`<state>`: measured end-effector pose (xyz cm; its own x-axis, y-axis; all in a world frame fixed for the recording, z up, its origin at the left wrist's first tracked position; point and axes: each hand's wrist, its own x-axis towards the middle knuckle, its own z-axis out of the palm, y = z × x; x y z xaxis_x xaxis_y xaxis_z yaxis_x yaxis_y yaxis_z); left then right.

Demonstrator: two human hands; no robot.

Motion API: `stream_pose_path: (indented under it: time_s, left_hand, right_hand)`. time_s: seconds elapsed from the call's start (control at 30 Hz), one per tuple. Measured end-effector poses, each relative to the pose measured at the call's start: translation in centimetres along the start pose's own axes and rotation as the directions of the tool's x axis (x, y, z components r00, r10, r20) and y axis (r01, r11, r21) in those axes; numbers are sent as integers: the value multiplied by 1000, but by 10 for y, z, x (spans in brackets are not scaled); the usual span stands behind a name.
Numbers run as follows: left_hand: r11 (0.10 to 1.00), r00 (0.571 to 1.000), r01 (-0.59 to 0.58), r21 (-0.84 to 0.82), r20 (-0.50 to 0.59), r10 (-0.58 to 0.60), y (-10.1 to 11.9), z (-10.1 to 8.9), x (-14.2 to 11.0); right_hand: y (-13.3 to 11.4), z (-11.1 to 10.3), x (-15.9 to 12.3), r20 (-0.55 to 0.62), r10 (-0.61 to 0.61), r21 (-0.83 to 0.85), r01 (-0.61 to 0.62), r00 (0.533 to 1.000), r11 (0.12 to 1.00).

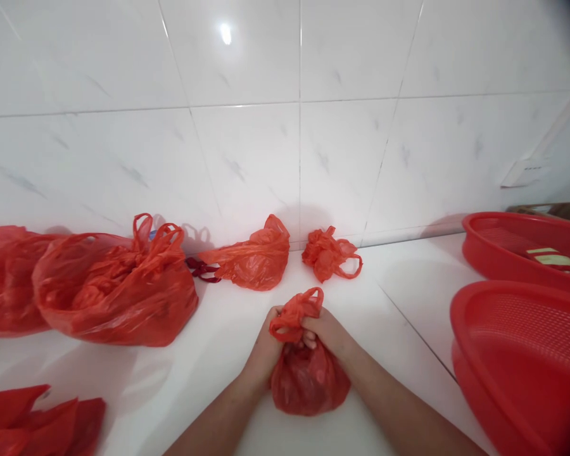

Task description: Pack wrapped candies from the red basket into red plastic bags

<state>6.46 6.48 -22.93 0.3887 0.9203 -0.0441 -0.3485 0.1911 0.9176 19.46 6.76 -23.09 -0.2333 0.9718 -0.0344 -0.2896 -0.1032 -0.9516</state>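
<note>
A small red plastic bag rests on the white counter in front of me. My left hand and my right hand are both closed around its neck, side by side, fingers curled. The bag's knotted handles stick up above my fists. Whatever fills the bag is hidden by the plastic.
Two big full red bags lie at the left. A smaller bag and a crumpled one sit by the tiled wall. Two red mesh baskets stand at the right edge. Flat red bags lie at bottom left.
</note>
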Motion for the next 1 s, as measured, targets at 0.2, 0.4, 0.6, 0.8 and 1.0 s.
stream_pose_path:
  time_s: [0.2, 0.4, 0.6, 0.8, 1.0]
  left_hand:
    - [957, 977, -213, 200, 17, 214, 2, -8, -8]
    - [986, 995, -84, 143, 63, 76, 7, -3, -6]
    - [998, 995, -63, 13, 82, 62, 11, -1, -4]
    - [991, 980, -92, 96, -168, 107, 4, -12, 0]
    - [961, 944, -193, 199, -228, 237, 9, -5, -7]
  right_hand:
    - [-2, -2, 1, -91, -38, -65, 32, 995, 997]
    - [-5, 3, -8, 19, -85, 58, 83, 996, 995]
    - [-5, 0, -11, 153, 42, 373, -97, 987, 923]
    - [-5, -4, -10, 57, -19, 159, 10, 998, 987]
    - [-1, -7, -5, -139, -121, -368, 62, 983, 928]
